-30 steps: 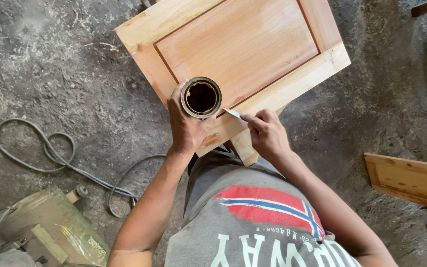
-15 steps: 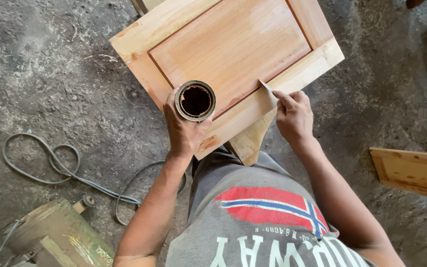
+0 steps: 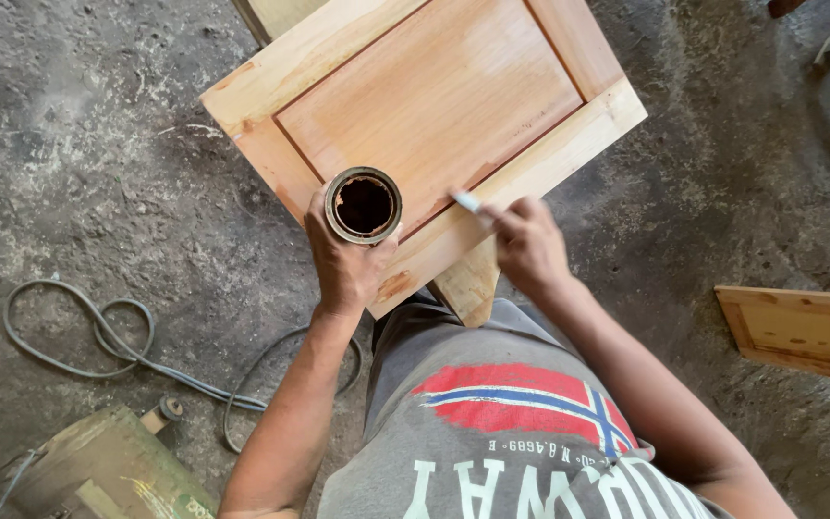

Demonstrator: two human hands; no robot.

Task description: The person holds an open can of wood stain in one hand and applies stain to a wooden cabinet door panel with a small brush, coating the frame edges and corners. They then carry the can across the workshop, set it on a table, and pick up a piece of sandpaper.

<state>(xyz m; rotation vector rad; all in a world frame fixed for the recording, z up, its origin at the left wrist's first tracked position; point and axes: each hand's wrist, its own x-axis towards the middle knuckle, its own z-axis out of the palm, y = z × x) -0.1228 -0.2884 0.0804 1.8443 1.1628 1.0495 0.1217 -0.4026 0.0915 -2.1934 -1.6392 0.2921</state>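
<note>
A wooden cabinet door panel [image 3: 434, 106] with a raised frame lies tilted in front of me, its centre stained orange-brown. My left hand [image 3: 343, 264] grips a round metal can [image 3: 364, 205] of dark stain, held over the panel's near frame. My right hand [image 3: 527, 245] pinches a small pale-handled brush [image 3: 467, 202], whose tip rests at the groove of the panel's near rail. Both forearms reach out above my grey printed shirt.
A grey cable [image 3: 98, 336] loops on the rough concrete floor at left. A greenish machine [image 3: 98, 471] sits at the bottom left. Another wooden panel [image 3: 804, 332] lies at right. A wooden support [image 3: 468, 288] shows beneath the door panel.
My right hand moved left along the near rail toward the can, bringing the brush with it. The left hand and can held their place on the panel.
</note>
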